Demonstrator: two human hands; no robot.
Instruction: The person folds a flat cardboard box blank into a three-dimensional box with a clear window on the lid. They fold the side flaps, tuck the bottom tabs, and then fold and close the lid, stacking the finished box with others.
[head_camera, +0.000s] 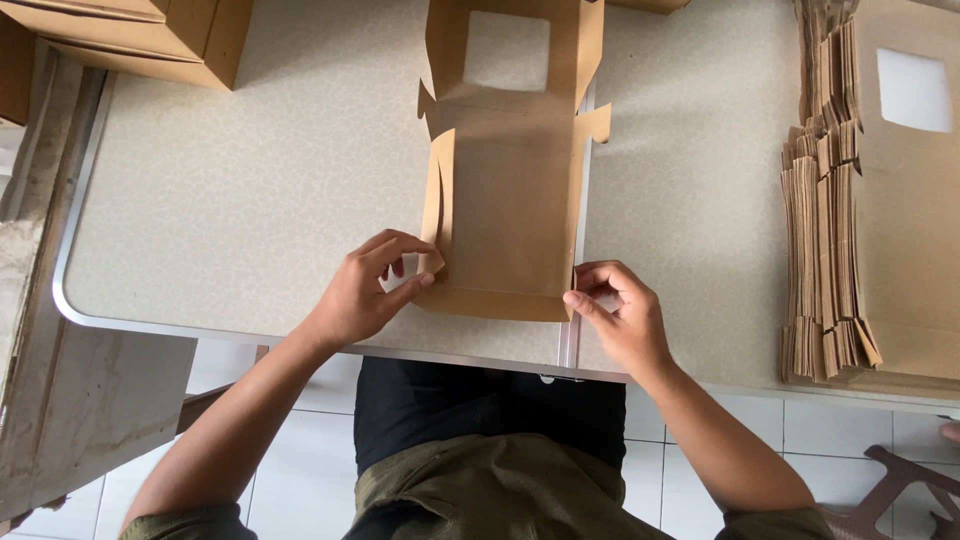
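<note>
A pale, speckled table with a metal rim fills most of the view; a seam runs down it just right of the middle. Below its near edge lies a white tiled floor, and a dark wooden chair part shows at the lower right. Closed brown boxes sit at the far left corner of the table. Along the right edge lies a thick stack of flat brown box blanks, the top one with a clear window.

At the middle of the near edge lies a half-folded brown cardboard box, its side walls raised and its windowed lid flap lying open toward the far edge.

The left hand pinches the near left corner of the box, thumb and forefinger closed on a small tab of the side wall. The right hand grips the near right corner, fingers curled and pressed together on the upright wall. Both hands are clamped on the cardboard, one at each near corner.
</note>
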